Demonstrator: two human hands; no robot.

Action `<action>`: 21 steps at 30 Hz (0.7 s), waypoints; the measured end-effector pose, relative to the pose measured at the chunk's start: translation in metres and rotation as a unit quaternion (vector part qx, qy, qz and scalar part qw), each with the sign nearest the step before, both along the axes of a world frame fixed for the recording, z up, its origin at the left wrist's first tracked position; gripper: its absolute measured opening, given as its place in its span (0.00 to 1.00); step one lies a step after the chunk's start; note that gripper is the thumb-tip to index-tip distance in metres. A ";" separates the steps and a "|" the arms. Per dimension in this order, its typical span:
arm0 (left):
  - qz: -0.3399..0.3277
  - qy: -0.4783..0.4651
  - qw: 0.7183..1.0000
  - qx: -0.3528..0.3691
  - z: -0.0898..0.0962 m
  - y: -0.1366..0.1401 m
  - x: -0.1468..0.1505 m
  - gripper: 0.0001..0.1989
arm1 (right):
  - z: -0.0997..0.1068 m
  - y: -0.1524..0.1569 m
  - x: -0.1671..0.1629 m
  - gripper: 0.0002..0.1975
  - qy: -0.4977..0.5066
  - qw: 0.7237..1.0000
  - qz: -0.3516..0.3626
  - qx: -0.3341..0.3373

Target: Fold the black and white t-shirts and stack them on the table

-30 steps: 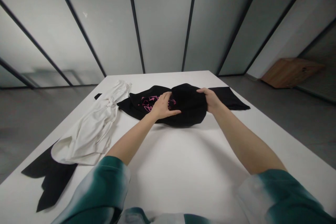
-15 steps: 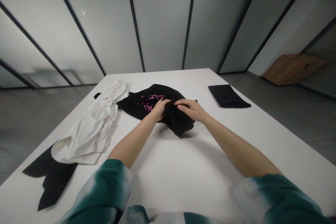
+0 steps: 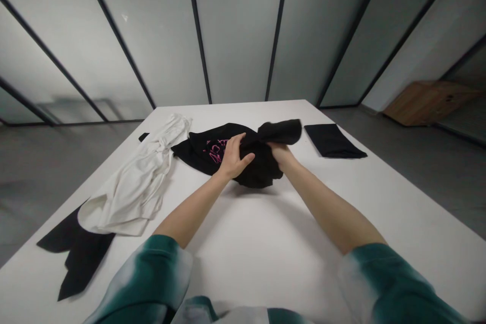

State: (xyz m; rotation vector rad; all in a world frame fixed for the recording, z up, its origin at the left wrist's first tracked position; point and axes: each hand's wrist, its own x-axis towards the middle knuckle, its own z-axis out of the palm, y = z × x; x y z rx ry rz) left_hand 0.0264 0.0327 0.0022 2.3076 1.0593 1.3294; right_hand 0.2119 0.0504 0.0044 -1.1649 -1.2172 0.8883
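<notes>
A black T-shirt [image 3: 203,136] with a pink print lies bunched across the middle of the table. My left hand [image 3: 232,159] rests on it beside the print, thumb and fingers spread apart. At the right end of the shirt, my right hand [image 3: 280,156] holds up a part of the cloth. This raised flap stands over the hand and covers its fingertips. Left of the shirt stretches a rumpled white garment [image 3: 132,182], close to the shirt's left corner.
A folded black cloth [image 3: 334,140] lies near the table's right edge. Black fabric [image 3: 85,258] sticks out from under the white garment at the front left. The white table [image 3: 258,248] stands before frosted panels; a wooden cabinet [image 3: 429,104] is at the far right.
My right hand has gone under the cloth and lifted a flap of the shirt up and to the right. My left hand's fingers have spread out on the shirt.
</notes>
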 end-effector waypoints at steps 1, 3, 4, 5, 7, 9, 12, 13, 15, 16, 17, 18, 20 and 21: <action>-0.006 0.003 1.000 -0.006 -0.004 0.002 -0.004 0.43 | 0.009 0.002 0.009 0.22 0.058 0.998 -0.018 0.001; -0.004 0.001 1.000 -0.008 -0.005 0.002 -0.007 0.53 | 0.031 0.005 0.023 0.23 0.132 0.990 -0.032 0.032; 0.001 -0.007 1.000 -0.004 -0.001 0.000 -0.005 0.57 | 0.042 0.004 0.027 0.23 0.144 0.988 -0.029 0.054; 0.007 -0.017 1.000 -0.001 0.005 -0.003 -0.002 0.59 | 0.053 0.001 0.028 0.24 0.149 0.986 -0.022 0.074; 0.014 -0.040 0.999 -0.003 0.023 -0.012 0.008 0.62 | 0.070 -0.009 0.020 0.26 0.145 0.985 0.011 0.096; 0.013 -0.061 0.998 -0.012 0.043 -0.019 0.017 0.59 | 0.079 -0.023 0.004 0.27 0.132 0.985 0.062 0.088; -0.002 -0.074 0.997 -0.034 0.065 -0.019 0.019 0.49 | 0.083 -0.041 -0.018 0.28 0.099 0.984 0.136 0.063; -0.007 -0.072 0.996 -0.046 0.069 -0.016 0.016 0.44 | 0.082 -0.043 -0.020 0.28 0.087 0.982 0.159 0.057; -0.013 -0.077 0.994 -0.075 0.071 -0.006 0.003 0.36 | 0.079 -0.044 -0.013 0.26 0.061 0.976 0.202 0.049; -0.007 -0.095 0.991 -0.089 0.071 -0.001 -0.007 0.32 | 0.076 -0.041 -0.005 0.25 0.048 0.974 0.216 0.047; 0.008 -0.127 0.987 -0.100 0.070 0.004 -0.019 0.30 | 0.070 -0.038 0.005 0.25 0.034 0.974 0.219 0.045; 0.031 -0.174 0.978 -0.109 0.070 0.008 -0.035 0.28 | 0.062 -0.033 0.016 0.24 0.018 0.976 0.212 0.045; 0.101 -0.290 0.945 -0.113 0.074 0.012 -0.074 0.29 | 0.040 -0.023 0.039 0.24 -0.019 0.988 0.143 0.047; 0.136 -0.331 0.926 -0.117 0.077 0.012 -0.098 0.31 | 0.026 -0.018 0.049 0.23 -0.043 0.993 0.099 0.041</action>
